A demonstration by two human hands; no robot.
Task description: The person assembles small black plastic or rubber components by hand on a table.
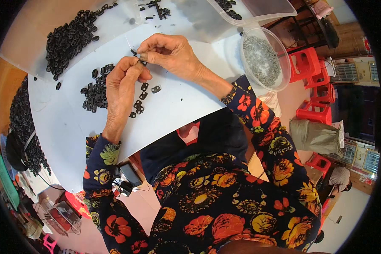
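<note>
My left hand [125, 80] and my right hand [171, 53] meet above the white table [182, 99], fingertips pinched together. Between them is a small black plastic piece [143, 63], mostly covered by the fingers. Another black bit [133, 52] shows just beside the right fingertips; whether it is held I cannot tell. Under and left of my left hand spreads a pile of small black oval pieces with holes [96, 94]. A short row of black two-holed pieces [139, 106] lies to the right of my left wrist, with a single one [156, 89] apart from it.
A translucent bin [25, 51] at the far left holds a heap of black oval parts [70, 44]. Black stem-like parts [158, 10] lie at the far edge. At right stands a round clear tub [285, 63] of small metal springs [261, 59]. Red stools [305, 63] stand beyond; someone [339, 178] sits farther off.
</note>
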